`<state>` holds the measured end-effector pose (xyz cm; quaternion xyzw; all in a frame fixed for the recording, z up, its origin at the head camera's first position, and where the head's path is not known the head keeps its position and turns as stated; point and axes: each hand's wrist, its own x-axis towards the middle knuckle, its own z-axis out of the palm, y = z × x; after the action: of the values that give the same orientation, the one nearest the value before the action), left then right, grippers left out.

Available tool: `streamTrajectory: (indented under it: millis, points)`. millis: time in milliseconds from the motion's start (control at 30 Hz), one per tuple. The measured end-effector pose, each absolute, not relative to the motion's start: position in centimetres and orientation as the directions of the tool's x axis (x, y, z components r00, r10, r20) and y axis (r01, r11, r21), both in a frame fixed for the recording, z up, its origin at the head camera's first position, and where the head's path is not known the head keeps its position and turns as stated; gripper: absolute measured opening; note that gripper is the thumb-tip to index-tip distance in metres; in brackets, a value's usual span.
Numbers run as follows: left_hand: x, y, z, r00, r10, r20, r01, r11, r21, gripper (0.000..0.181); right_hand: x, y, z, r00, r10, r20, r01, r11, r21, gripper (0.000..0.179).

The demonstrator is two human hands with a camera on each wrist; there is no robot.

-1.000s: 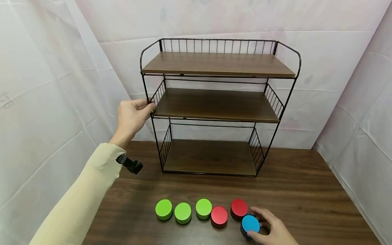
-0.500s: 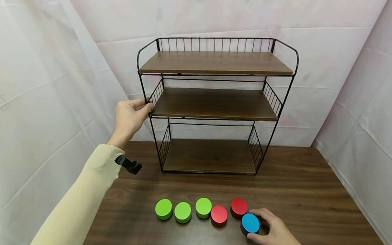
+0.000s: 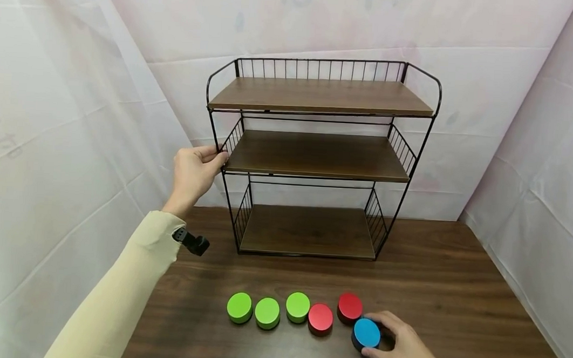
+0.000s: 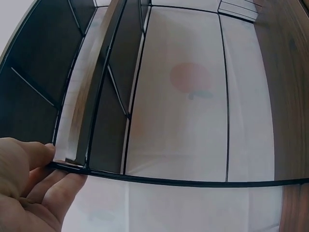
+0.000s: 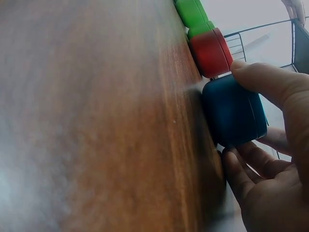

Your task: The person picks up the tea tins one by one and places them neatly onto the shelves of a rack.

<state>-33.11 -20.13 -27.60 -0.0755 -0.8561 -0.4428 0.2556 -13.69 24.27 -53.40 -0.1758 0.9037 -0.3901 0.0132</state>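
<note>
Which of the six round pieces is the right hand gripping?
The blue piece, rightmost in the head view, gripped by the right hand; the others are three green pieces and two red pieces.

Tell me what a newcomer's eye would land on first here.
Most likely the dark three-tier rack toward the back of the table, its left side gripped by the left hand. Next, the bright row in front of it: three green cylinders, two red cylinders and, at the right end, a blue cylinder held by the right hand.

Left arm [image 3: 115,294] outstretched, left hand [image 3: 192,175] in a pinch; right hand [image 3: 404,346] lower, in a curved grip
</note>
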Motion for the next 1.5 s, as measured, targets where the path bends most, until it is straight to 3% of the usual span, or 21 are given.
streamTrajectory:
  millis: [500, 833, 1133, 1500]
  points:
    - [-33.6, -19.8, -29.2, -0.809, -0.215, 0.547, 0.375, 0.527, 0.762, 0.031, -13.6, 24.6, -53.6, -0.936, -0.335, 0.105, -0.302, 0.617, -0.726, 0.055]
    - [-33.7, -19.4, -29.7, -0.738, -0.264, 0.621, 0.474, 0.452, 0.756, 0.022, -13.6, 24.6, -53.1, -0.936, -0.342, 0.086, -0.296, 0.629, -0.719, 0.055]
    - [-33.8, -19.3, -30.0, -0.728, -0.291, 0.621, 0.504, 0.386, 0.772, 0.022, -13.4, 24.5, -53.4, -0.938, -0.332, 0.099, -0.302, 0.642, -0.705, 0.054]
    - [-33.7, -19.3, -29.9, -0.721, -0.307, 0.621, 0.481, 0.424, 0.768, 0.020, -13.5, 24.7, -52.8, -0.924, -0.369, 0.100, -0.321, 0.609, -0.725, 0.053]
